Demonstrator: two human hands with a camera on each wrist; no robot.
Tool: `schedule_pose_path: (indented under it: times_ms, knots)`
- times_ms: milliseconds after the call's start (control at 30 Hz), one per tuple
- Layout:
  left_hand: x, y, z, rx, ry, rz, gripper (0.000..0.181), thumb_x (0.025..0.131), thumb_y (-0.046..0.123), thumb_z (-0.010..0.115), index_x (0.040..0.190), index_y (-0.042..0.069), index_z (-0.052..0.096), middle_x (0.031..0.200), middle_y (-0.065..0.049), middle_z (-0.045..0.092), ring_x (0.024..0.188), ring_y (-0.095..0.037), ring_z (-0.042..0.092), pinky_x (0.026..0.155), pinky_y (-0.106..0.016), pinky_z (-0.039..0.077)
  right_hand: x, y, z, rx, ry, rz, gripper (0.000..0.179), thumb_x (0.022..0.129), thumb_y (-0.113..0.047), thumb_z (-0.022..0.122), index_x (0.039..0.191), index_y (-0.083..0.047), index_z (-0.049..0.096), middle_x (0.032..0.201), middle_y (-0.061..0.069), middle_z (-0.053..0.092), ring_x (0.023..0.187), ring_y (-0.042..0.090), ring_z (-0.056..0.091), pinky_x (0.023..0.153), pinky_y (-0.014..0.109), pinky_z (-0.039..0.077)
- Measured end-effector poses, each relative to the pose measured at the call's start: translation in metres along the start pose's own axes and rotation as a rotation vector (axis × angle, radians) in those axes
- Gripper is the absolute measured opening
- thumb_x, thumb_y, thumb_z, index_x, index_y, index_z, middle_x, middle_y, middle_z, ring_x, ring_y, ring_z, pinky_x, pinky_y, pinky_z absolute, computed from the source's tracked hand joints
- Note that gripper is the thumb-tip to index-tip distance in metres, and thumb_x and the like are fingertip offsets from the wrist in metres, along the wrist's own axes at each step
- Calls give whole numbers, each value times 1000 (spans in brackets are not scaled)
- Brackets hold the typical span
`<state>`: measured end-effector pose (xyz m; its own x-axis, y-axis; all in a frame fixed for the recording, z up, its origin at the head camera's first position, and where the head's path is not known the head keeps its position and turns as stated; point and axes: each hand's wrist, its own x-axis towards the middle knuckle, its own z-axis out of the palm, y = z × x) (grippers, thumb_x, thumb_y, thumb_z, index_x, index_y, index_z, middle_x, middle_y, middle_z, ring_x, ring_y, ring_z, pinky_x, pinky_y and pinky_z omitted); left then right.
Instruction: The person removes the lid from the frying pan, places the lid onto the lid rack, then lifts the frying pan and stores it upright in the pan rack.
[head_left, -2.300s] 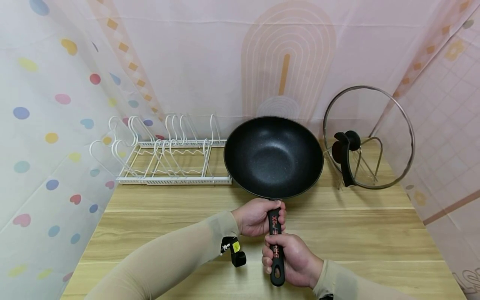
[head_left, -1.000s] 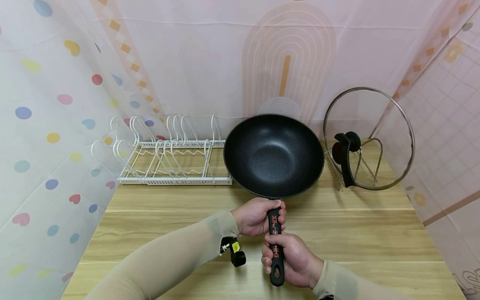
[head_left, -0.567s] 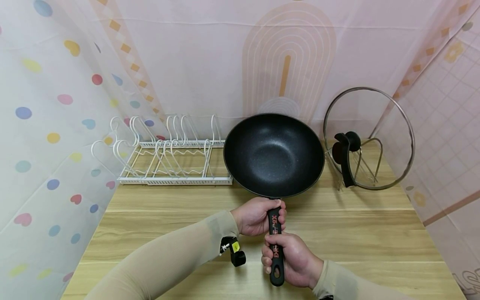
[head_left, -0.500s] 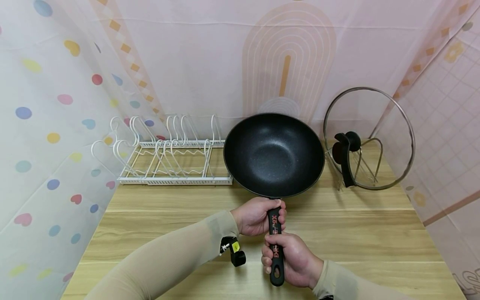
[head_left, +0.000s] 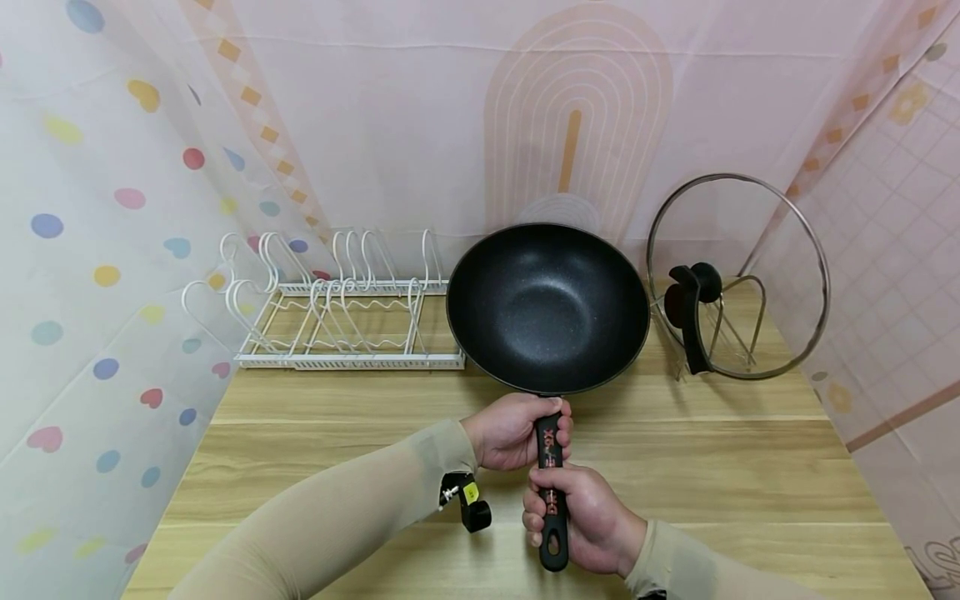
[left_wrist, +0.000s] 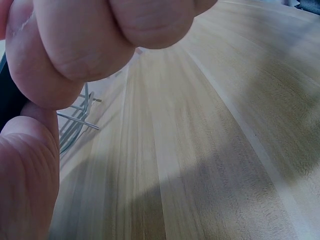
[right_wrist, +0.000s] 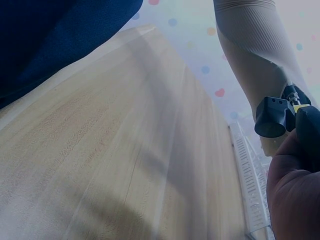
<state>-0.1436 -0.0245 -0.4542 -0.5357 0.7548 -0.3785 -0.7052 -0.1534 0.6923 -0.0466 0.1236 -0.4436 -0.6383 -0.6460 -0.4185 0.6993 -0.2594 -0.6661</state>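
Note:
A black wok (head_left: 547,308) faces up toward the head camera, its long handle (head_left: 553,529) pointing at the person. The left hand (head_left: 513,433) grips the handle close to the pan. Lower down, the right hand (head_left: 588,518) wraps round the same handle, thumb on top, leaving the hanging hole at the end exposed. In the left wrist view, curled fingers (left_wrist: 85,45) and a sliver of the handle show over bare wood. The right wrist view catches part of the right hand (right_wrist: 295,195) at the lower right, with the handle's dark end above it.
Left of the wok stands a white wire dish rack (head_left: 352,361). On the right, a glass lid (head_left: 823,283) with a black knob and handle stands upright in a small wire stand (head_left: 757,308). Patterned curtains (head_left: 420,125) enclose the wooden table (head_left: 360,400) behind and at both sides.
Both hands keep the same grip on the handle. The wok's far rim has risen slightly in the head view; rack and lid stay put.

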Motion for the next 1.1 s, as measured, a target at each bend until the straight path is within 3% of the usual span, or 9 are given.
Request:
schedule_pose_path:
  times_ms: [1100]
  knots:
    - [-1,3,1,12,5,10,23,114,19,32,103,12,51,87,5,55,77,-7,57,85,-26,59,-2,-2,2,4,-10,-16,16,106,-18,42,91,-16,47,70,-8,51,65,7,53,68,24,49]
